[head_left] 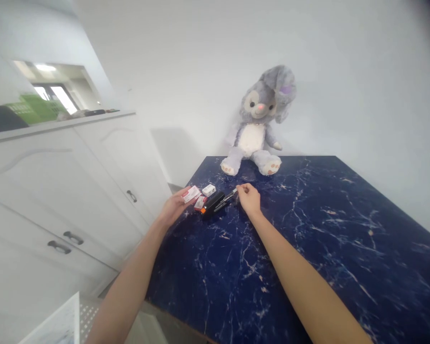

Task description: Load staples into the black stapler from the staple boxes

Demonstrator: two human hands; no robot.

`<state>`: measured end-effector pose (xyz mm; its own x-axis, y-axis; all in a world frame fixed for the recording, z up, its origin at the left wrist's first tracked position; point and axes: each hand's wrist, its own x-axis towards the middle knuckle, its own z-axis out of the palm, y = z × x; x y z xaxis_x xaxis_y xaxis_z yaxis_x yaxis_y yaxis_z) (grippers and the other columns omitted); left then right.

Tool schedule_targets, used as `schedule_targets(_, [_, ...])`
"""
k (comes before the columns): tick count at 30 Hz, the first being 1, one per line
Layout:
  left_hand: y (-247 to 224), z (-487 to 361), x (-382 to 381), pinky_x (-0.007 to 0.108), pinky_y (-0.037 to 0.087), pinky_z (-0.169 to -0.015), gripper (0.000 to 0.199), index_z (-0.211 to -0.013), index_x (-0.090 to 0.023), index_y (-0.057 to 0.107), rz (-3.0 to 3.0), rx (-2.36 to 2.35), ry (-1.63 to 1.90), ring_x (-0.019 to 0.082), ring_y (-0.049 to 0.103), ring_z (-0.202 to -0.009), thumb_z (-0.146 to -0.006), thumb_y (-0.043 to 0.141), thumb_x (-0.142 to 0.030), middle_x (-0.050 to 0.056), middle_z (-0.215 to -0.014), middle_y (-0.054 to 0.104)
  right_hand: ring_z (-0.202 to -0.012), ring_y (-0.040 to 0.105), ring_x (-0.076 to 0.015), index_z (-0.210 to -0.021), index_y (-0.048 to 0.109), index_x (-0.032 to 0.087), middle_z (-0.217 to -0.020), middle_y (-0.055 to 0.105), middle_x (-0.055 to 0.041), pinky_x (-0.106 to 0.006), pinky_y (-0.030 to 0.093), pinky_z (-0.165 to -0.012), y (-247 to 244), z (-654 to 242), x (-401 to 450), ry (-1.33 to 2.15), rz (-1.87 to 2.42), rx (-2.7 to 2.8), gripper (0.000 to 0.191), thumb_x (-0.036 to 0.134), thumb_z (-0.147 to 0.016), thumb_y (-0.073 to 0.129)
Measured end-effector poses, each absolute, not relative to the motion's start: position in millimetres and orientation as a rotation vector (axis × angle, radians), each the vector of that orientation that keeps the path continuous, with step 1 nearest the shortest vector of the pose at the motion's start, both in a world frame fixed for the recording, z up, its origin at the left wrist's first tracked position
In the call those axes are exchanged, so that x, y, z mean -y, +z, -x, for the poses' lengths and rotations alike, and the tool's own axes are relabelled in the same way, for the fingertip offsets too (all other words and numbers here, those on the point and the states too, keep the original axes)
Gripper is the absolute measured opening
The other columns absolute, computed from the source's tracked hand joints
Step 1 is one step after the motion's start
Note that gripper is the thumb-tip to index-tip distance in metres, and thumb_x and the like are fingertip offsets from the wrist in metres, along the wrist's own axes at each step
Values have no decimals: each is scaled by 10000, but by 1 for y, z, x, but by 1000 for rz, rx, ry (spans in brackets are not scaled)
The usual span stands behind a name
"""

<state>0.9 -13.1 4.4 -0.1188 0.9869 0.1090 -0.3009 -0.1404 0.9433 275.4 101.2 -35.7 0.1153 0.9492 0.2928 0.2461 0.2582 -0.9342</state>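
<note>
At the table's left edge, my left hand [175,206] grips a small red-and-white box [191,194] between thumb and fingers. A second red-and-white box [200,203] lies just below it, and a small white box [209,190] sits behind. To their right rests what looks like an opened black stapler [212,204] with an orange end. Its slim metal part [226,199] slants up toward my right hand [249,197], whose thumb and fingertips pinch the far tip. Staples, if any, are too small to make out.
A grey plush rabbit [252,129] sits at the back of the dark blue marbled table [308,229], against the wall. White cabinets [103,177] stand to the left, with green packages [34,109] on top. A white-framed panel [59,322] shows at the lower left.
</note>
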Motion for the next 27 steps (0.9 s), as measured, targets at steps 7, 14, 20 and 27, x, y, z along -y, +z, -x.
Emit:
schedule_targets(7, [9, -8, 20, 491, 367, -1202, 500, -1182, -97, 697, -994, -938, 1442, 321, 548, -1320, -692, 647, -6, 142, -1347, 645, -678, 629, -210, -780, 623, 212, -726, 711, -37, -311, 448, -715, -29, -272, -94, 677, 1207, 1380, 272, 468, -839, 552])
schedule_targets(14, [3, -10, 16, 466, 438, -1158, 402, -1178, -118, 698, -946, -1068, 1429, 315, 582, -1284, -781, 661, -75, 146, -1327, 653, -691, 647, -212, -781, 620, 225, -747, 721, -35, -313, 457, -733, -29, -269, -91, 631, 1155, 1499, 246, 452, -845, 550])
schedule_targets(20, [11, -13, 20, 480, 412, -1177, 413, -1178, -71, 694, -940, -999, 1424, 336, 561, -1306, -767, 671, -92, 184, -1309, 656, -686, 649, -215, -770, 620, 224, -734, 720, -37, -312, 453, -719, -30, -270, -92, 621, 1177, 1524, 249, 450, -846, 549])
schedule_targets(27, [2, -10, 17, 459, 403, -1185, 400, -1178, -84, 685, -920, -970, 1477, 310, 590, -1279, -780, 653, -72, 169, -1292, 668, -689, 649, -213, -781, 629, 219, -760, 726, -44, -307, 447, -726, -33, -271, -94, 601, 1207, 1512, 249, 448, -847, 557])
